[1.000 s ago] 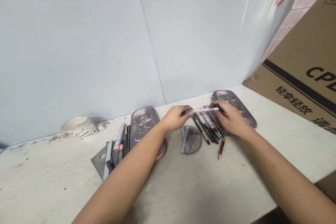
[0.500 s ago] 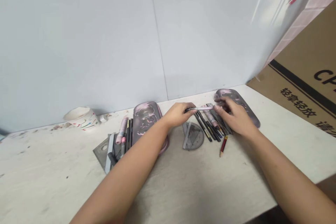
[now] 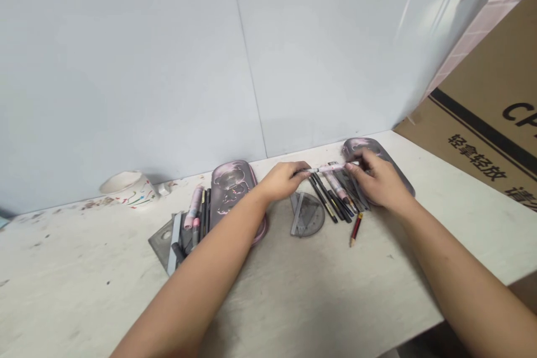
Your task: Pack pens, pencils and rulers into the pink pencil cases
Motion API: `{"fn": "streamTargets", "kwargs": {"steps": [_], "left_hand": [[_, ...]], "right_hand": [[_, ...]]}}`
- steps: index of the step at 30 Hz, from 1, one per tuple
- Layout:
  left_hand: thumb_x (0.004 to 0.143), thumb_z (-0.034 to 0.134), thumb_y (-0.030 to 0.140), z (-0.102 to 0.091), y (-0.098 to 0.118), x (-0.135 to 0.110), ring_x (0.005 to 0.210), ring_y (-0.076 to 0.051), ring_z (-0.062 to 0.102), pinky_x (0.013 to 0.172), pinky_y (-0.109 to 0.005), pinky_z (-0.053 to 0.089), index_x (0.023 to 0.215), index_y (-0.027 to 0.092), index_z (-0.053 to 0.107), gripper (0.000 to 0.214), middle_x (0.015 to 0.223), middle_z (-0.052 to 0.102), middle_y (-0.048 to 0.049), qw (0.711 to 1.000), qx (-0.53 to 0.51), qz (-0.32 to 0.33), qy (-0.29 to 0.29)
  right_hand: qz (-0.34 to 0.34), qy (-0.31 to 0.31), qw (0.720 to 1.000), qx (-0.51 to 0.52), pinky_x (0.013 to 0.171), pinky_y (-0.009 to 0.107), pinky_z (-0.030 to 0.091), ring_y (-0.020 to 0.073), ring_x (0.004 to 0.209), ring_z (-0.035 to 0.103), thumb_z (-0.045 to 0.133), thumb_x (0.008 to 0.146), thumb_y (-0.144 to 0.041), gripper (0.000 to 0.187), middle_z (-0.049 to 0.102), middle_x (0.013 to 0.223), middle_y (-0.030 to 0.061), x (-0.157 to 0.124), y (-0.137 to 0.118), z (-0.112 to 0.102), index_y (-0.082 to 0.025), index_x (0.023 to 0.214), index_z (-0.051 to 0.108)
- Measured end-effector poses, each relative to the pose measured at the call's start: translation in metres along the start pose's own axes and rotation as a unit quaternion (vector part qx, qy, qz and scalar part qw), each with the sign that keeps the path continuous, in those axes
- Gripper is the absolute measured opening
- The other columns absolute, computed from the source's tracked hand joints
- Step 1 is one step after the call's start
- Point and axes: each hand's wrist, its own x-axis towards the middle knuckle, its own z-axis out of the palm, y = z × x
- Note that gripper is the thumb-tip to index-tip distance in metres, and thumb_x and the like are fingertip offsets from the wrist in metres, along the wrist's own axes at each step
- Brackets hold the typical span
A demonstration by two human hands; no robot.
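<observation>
A slim pink-and-white pen lies crosswise above the table, and my left hand grips its left end. My right hand closes on its right end, with the fingers partly hiding it. Below the pen, several black pens and pencils lie fanned out on a dark pencil case with a pink pattern. A red-and-black pencil lies just below my right hand. A grey protractor sits below my left hand.
On the left are a second pencil case, several pens and a grey set square. A white mug stands by the wall. The table is paint-stained, and a cardboard box stands at the right.
My right hand has shifted slightly rightward along the pen, and the pen sits a little higher. The view has moved slightly since the oldest frame.
</observation>
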Motion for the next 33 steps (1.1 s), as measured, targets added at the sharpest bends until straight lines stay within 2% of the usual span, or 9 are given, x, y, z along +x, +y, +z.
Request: {"fn": "streamTargets", "kwargs": {"steps": [3,7,10,14,17,21,24,29,33], "left_hand": [[0.088,0.037,0.031,-0.001,-0.005,0.000,0.087,-0.016,0.057,0.078,-0.026,0.041,0.101,0.017,0.060,0.030,0.093,0.065,-0.0045,0.999,0.033,-0.009,0.023],[0.086,0.041,0.028,-0.007,-0.008,-0.002,0.089,-0.021,0.050,0.080,-0.034,0.039,0.101,0.017,0.061,0.026,0.091,0.060,-0.0086,0.981,0.184,0.005,0.068],[0.088,0.039,0.024,-0.009,0.002,-0.003,0.095,-0.024,0.044,0.080,-0.038,0.035,0.098,0.018,0.061,0.025,0.093,0.056,-0.0108,0.946,0.305,0.059,0.089],[0.090,0.033,0.020,-0.004,0.016,0.001,0.095,-0.023,0.042,0.080,-0.038,0.033,0.094,0.016,0.059,0.027,0.092,0.054,-0.0114,0.907,0.388,0.155,0.050],[0.090,0.034,0.024,-0.001,0.012,0.002,0.091,-0.023,0.044,0.077,-0.035,0.035,0.098,0.016,0.058,0.026,0.090,0.055,-0.0107,0.926,0.359,0.096,0.069],[0.091,0.032,0.030,-0.003,-0.005,-0.002,0.086,-0.020,0.050,0.077,-0.032,0.039,0.105,0.015,0.056,0.031,0.088,0.059,-0.0090,0.970,0.232,-0.006,0.079],[0.090,0.032,0.031,-0.002,-0.007,-0.002,0.086,-0.019,0.054,0.078,-0.031,0.041,0.104,0.015,0.056,0.032,0.089,0.062,-0.0084,0.985,0.168,-0.006,0.041],[0.089,0.033,0.033,0.002,0.004,0.000,0.083,-0.016,0.056,0.076,-0.027,0.041,0.099,0.016,0.058,0.031,0.088,0.063,-0.0052,0.997,0.073,-0.004,0.011],[0.088,0.035,0.033,0.002,0.008,-0.001,0.075,-0.013,0.055,0.071,-0.024,0.042,0.094,0.016,0.059,0.030,0.080,0.062,-0.0014,1.000,-0.006,-0.019,-0.021]], "right_hand": [[-0.018,0.039,0.999,0.001,0.071,0.029,0.041,0.0179,0.078,0.057,0.046,0.081,-0.028,0.019,0.064,0.090,0.0048,0.001,0.005,-0.004,-0.020,0.096,0.055],[-0.030,0.038,0.997,-0.058,0.075,0.033,0.040,0.0234,0.089,0.057,0.045,0.080,-0.025,0.021,0.063,0.097,0.0081,0.002,0.014,-0.004,-0.019,0.098,0.055],[-0.034,0.026,0.995,-0.087,0.078,0.035,0.040,0.0255,0.092,0.056,0.043,0.081,-0.024,0.022,0.063,0.098,0.0100,0.002,0.019,-0.002,-0.018,0.098,0.055],[-0.019,0.056,0.996,-0.067,0.080,0.036,0.040,0.0253,0.094,0.056,0.043,0.081,-0.026,0.023,0.063,0.101,0.0109,0.002,0.020,-0.002,-0.017,0.099,0.055],[-0.011,0.074,0.997,-0.011,0.079,0.034,0.040,0.0227,0.091,0.057,0.045,0.081,-0.027,0.022,0.063,0.099,0.0086,0.002,0.017,-0.002,-0.019,0.098,0.055],[-0.033,0.075,0.996,0.039,0.076,0.030,0.041,0.0196,0.085,0.057,0.046,0.080,-0.025,0.017,0.063,0.093,0.0062,0.001,0.010,0.003,-0.020,0.093,0.055],[-0.058,0.061,0.996,0.036,0.075,0.030,0.041,0.0197,0.086,0.056,0.045,0.080,-0.023,0.016,0.063,0.093,0.0069,0.000,0.007,0.008,-0.019,0.091,0.055],[-0.074,0.064,0.994,0.038,0.075,0.030,0.040,0.0196,0.085,0.056,0.044,0.080,-0.024,0.016,0.063,0.091,0.0068,-0.001,0.004,0.014,-0.020,0.090,0.056],[-0.016,0.055,0.998,0.022,0.063,0.027,0.038,0.0178,0.070,0.056,0.043,0.083,-0.038,0.023,0.063,0.075,0.0045,-0.003,0.000,0.015,-0.020,0.079,0.058]]}}
